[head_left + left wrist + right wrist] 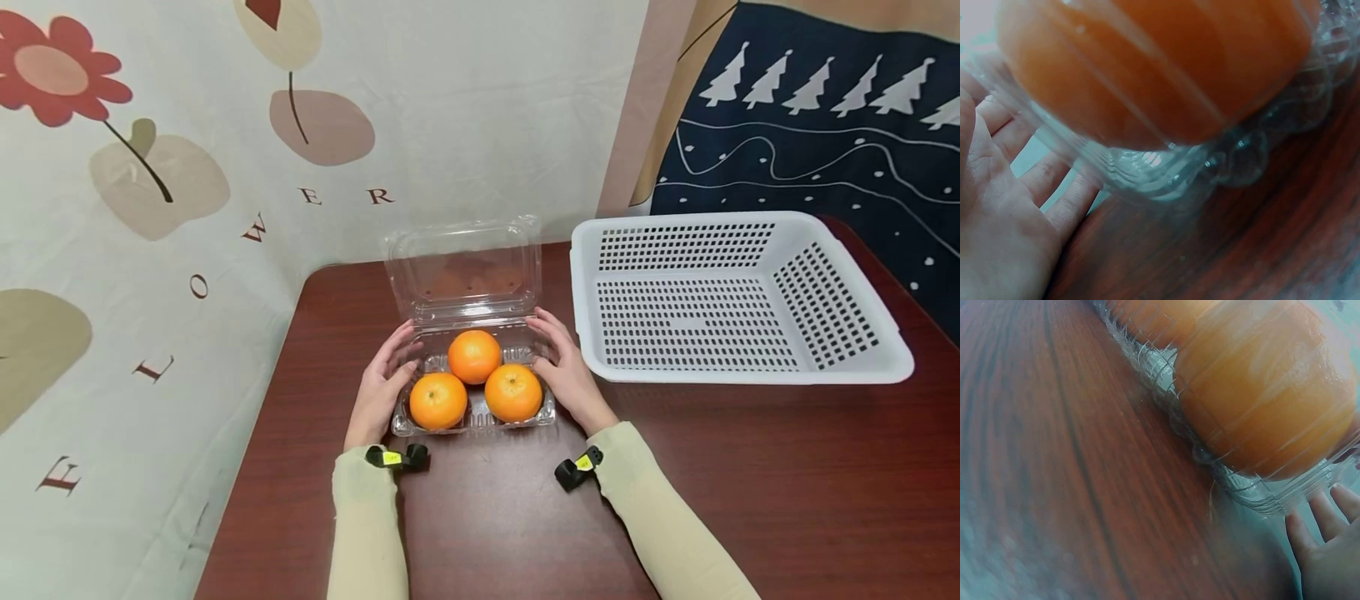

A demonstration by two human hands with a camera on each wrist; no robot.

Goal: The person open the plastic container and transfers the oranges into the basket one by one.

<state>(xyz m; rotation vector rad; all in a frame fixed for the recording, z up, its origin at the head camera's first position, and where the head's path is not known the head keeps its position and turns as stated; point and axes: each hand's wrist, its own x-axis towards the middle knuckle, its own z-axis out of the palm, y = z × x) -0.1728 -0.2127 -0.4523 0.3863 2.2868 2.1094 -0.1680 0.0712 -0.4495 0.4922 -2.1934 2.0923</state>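
Note:
A clear plastic clamshell box sits on the table with its lid raised at the back. Inside are three oranges: one at the back, one at front left and one at front right. My left hand holds the box's left side, thumb at the rim and fingers along the outer wall. On the opposite side, my right hand holds the wall in the same way. Through the clear plastic, an orange fills much of the left wrist view; another shows in the right wrist view.
A white perforated plastic basket stands to the right of the box. Both sit on a dark reddish-brown table. Behind the table hangs a pale cloth with flower prints, and a navy tree-patterned cloth is at the right.

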